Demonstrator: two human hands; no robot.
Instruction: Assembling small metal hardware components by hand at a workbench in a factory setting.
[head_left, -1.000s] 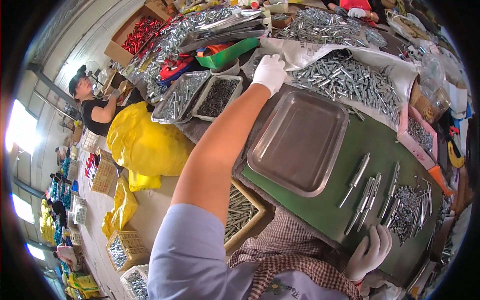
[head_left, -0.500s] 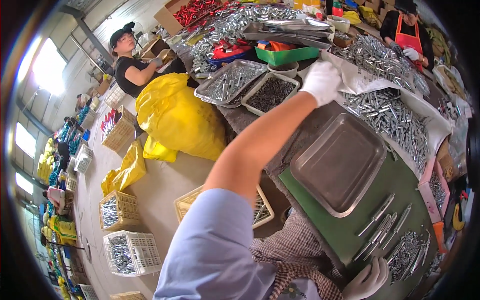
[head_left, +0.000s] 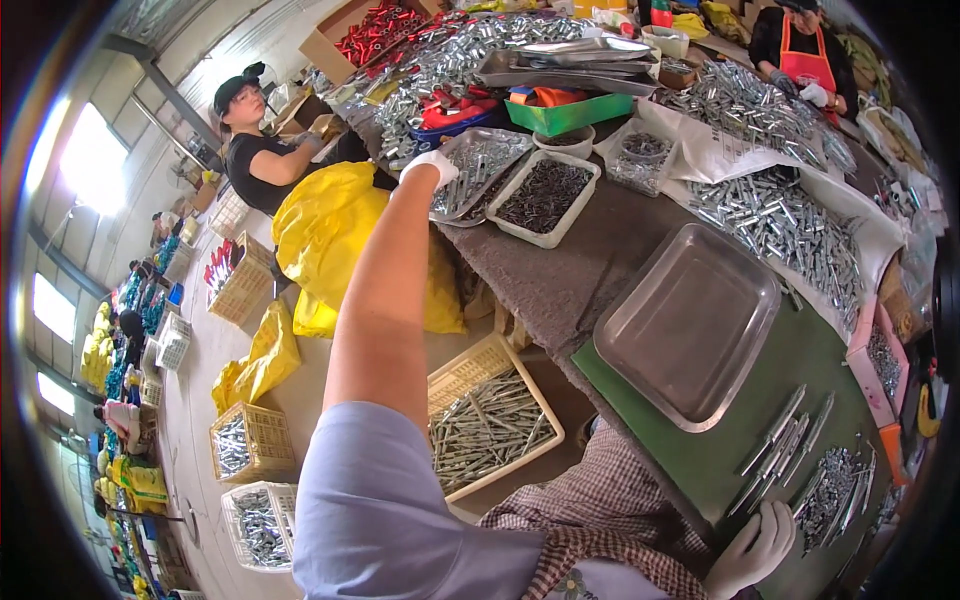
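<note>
My left hand (head_left: 430, 170), in a white glove, reaches over the left side of a metal tray (head_left: 468, 217) of small silvery parts. Its fingers are mostly hidden, so any grip cannot be made out. White-gloved as well, my right hand (head_left: 755, 548) lies with fingers stretched at the near edge of the green mat (head_left: 650, 425). Its fingertips are close to the lower ends of several metal anchor-like rods (head_left: 778, 448). Beside them lies a pile of small metal parts (head_left: 828, 500). A shallow metal tray (head_left: 690, 330) with nothing in it rests on the mat.
A white tub of dark screws (head_left: 545, 195) and a clear container (head_left: 640, 165) stand mid-table. Heaps of metal sleeves (head_left: 780, 225) lie right. A crate of rods (head_left: 490, 430) and a yellow sack (head_left: 330, 235) are left below. Two people work across the table.
My left hand has moved left from the clear container to the metal tray of parts, uncovering that container and the crate of rods. My right hand stays by the rods.
</note>
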